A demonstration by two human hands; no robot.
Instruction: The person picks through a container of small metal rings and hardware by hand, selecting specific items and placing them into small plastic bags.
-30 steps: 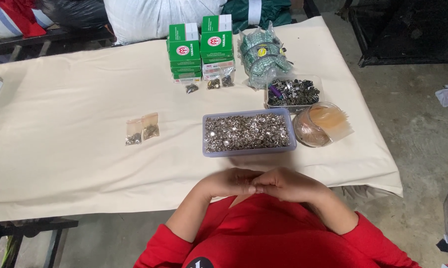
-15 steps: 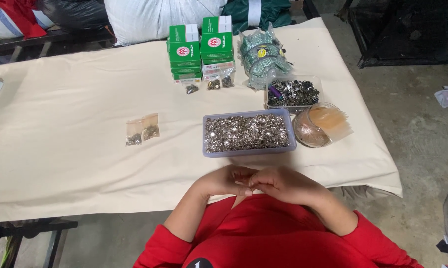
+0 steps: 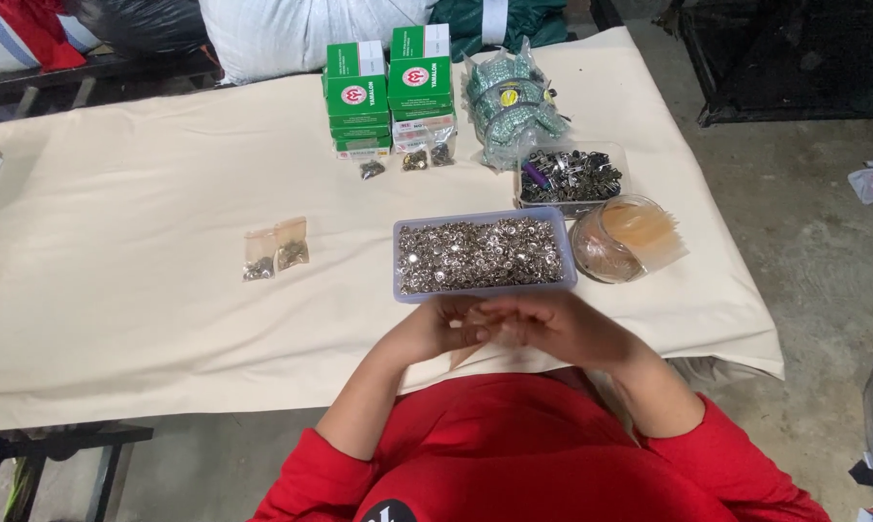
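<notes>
Nearest, red sleeves, then left hand and right hand joined at the fingertips over the cloth; fingers curled together, maybe pinching something small, hard to tell what. Just beyond, touching nearly, tray heaped with silver studs. Right of it, a clear tub with tan pieces. Left, well apart, two small bags. Farther back, a second tray, a wrapped bundle, stacked green boxes.
</notes>
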